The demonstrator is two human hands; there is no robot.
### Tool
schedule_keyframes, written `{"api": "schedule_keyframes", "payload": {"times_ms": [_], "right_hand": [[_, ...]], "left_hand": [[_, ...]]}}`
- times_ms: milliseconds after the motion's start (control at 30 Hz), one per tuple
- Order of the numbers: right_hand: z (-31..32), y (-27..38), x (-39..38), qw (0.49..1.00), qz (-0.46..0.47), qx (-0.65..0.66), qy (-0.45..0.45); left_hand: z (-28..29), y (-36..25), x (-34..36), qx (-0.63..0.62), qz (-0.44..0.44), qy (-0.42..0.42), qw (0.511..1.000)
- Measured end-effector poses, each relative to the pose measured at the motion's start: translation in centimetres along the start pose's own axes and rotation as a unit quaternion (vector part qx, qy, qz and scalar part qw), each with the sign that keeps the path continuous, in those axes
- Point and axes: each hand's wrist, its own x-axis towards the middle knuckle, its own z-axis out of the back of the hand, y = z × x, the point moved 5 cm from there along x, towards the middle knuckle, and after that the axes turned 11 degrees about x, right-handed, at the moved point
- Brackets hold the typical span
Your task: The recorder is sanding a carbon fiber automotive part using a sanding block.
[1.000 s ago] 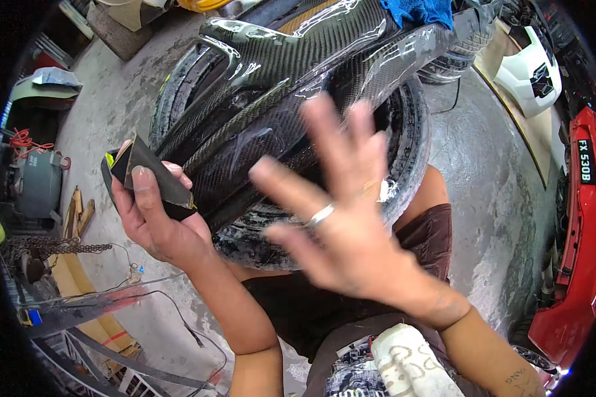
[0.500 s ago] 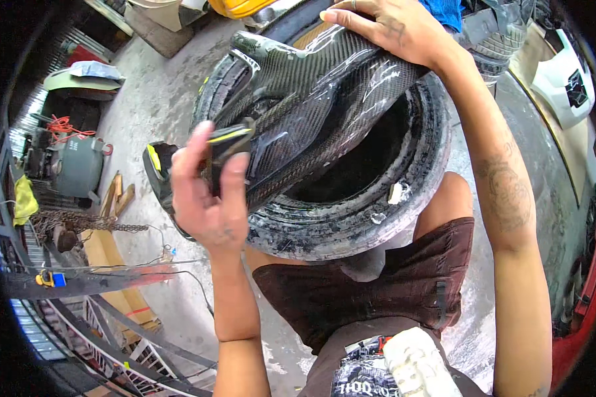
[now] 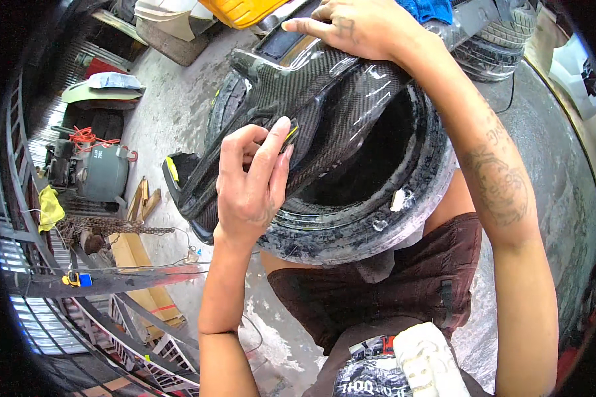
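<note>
panel (image 3: 338, 99), dark with a woven pattern and a shine in places, lies aslant on top of the tire (image 3: 351, 241), one end jutting past the tire's left side and the other reaching beyond its far side, with the tire's dark hollow open beside it. it looks light for its length and fairly stiff, though thin edges could chip or crack if forced, and the glossy stretches may be slippery under damp fingers. the surer places to take hold seem to be the broad far end and the thicker ridges, with the tire bearing the middle. the left grip (image 3: 251, 175) pinches a small dark pad (image 3: 291, 134) with a yellow edge between thumb and fingers, down against the panel over the tire's left part. the right grip (image 3: 367, 26) lies over the panel beyond the tire, thumb stretched out; its fingertips run up to the picture's top, so i cannot tell how firmly they clasp. half a second ago the left grip was blurred, further left, with more of the pad showing; the right one was already there. a second ago it hung spread above the panel.
</note>
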Motion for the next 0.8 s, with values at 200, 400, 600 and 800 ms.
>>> {"api": "schedule_keyframes", "payload": {"times_ms": [200, 400, 600, 800], "right_hand": [[0.0, 0.0, 0.0, 1.0, 0.011, 0.01, -0.015], [0.1, 0.0, -0.1, 1.0, 0.004, 0.005, -0.01], [-0.2, 0.1, -0.5, 0.996, 0.038, 0.017, -0.073], [0.1, -0.2, -0.2, 0.999, 0.01, -0.025, -0.031]], "left_hand": [[-0.4, -0.7, 0.4, 0.102, -0.063, -0.008, 0.993], [-0.6, -0.7, 0.2, 0.075, -0.045, 0.009, 0.996], [-1.1, -0.9, 0.8, 0.093, -0.109, -0.024, 0.989], [-1.3, -1.0, 0.8, 0.061, -0.051, -0.018, 0.997]]}}
